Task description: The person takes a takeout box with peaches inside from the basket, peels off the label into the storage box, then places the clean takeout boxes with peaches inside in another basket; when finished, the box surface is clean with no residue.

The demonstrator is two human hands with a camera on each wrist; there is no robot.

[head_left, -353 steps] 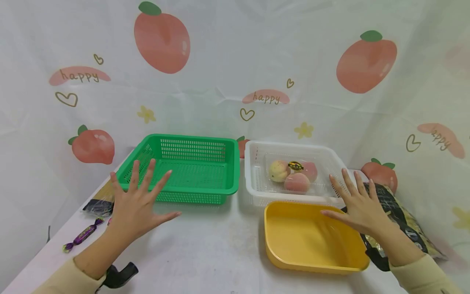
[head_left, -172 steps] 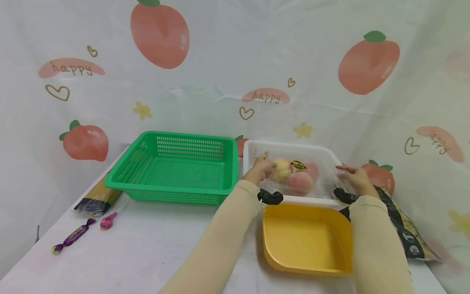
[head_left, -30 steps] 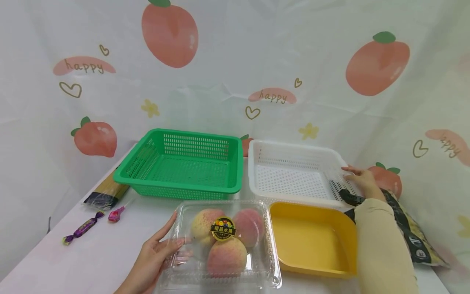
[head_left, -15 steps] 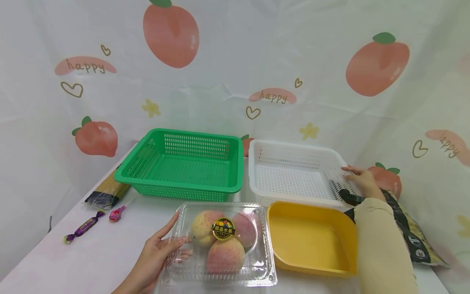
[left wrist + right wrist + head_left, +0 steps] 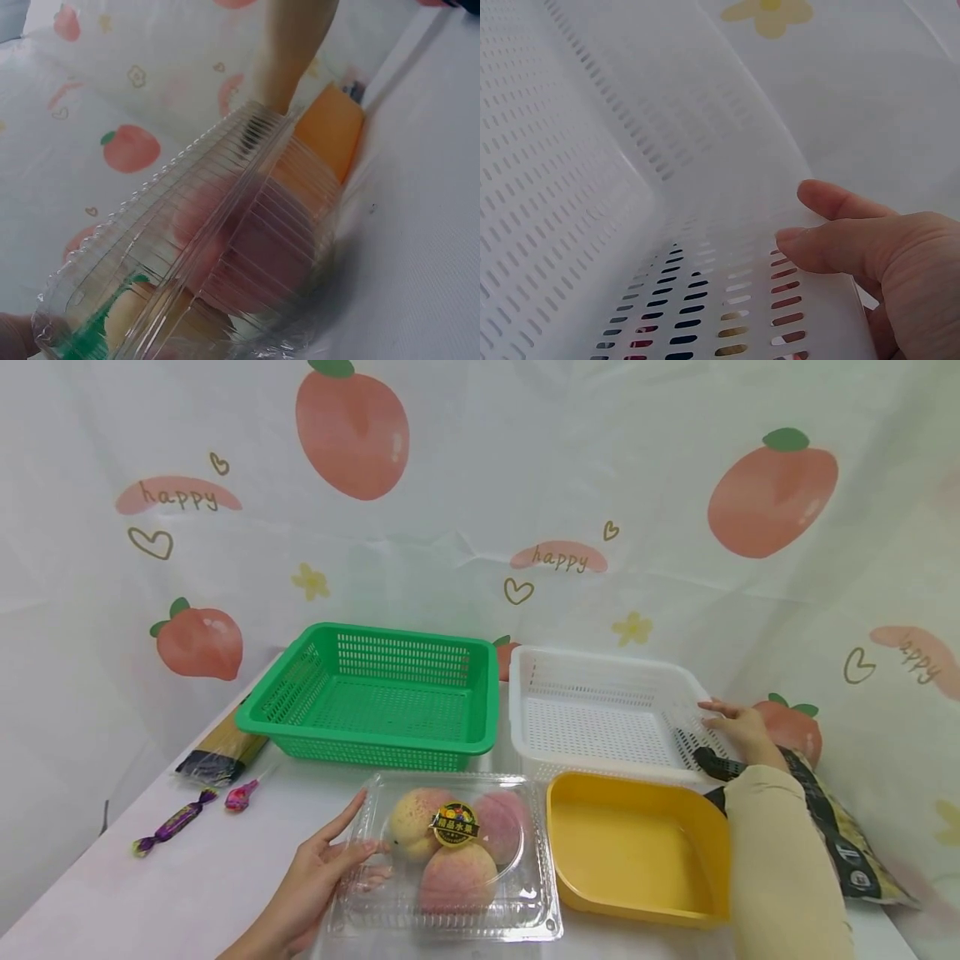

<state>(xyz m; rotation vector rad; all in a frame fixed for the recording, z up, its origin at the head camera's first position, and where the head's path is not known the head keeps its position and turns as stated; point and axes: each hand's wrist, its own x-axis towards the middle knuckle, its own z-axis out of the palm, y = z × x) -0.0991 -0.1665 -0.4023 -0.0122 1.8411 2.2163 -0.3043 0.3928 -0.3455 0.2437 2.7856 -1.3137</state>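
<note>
A clear plastic clamshell box [image 5: 517, 893] with three peaches [image 5: 459, 878] and a round black-and-gold label lies at the front of the table in the head view. My left hand [image 5: 311, 881] holds its left side, thumb over the lid. In the left wrist view the ribbed side of the clamshell box [image 5: 187, 247] is close to the camera, and it looks low over or on the white surface. At the back right, my right hand [image 5: 738, 727] pinches the right rim of the white basket [image 5: 600, 764]. The right wrist view has the thumb of my right hand [image 5: 885, 255] inside that rim.
A green basket [image 5: 367, 743] stands back left. The yellow tub [image 5: 637, 852] sits right of the clamshell box. A candy [image 5: 174, 825], a lollipop [image 5: 240, 796] and a bag of noodle-like sticks [image 5: 221, 752] lie at left. A black-and-yellow bag [image 5: 851, 852] lies at right.
The clamshell box of peaches came out of the white basket to the table front in my left hand; lately it tilted flatter. My right hand took the basket's rim and stays there.
</note>
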